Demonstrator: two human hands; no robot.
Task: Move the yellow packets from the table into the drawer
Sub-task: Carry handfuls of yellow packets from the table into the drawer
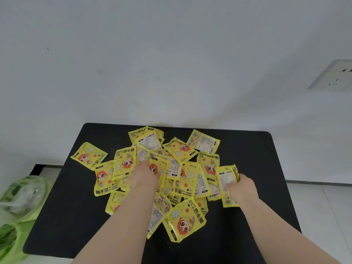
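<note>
Packets (172, 174) in yellow lie heaped across the middle of the black bench (247, 149), some face up, some showing printed backs. The left hand (144, 177) rests palm down on the heap, fingers tucked among the packets; what they grip cannot be told. The right hand (242, 187), at the heap's right edge, has its fingers closed around one packet (227, 180). Green bags (21, 202) sit left of the bench.
</note>
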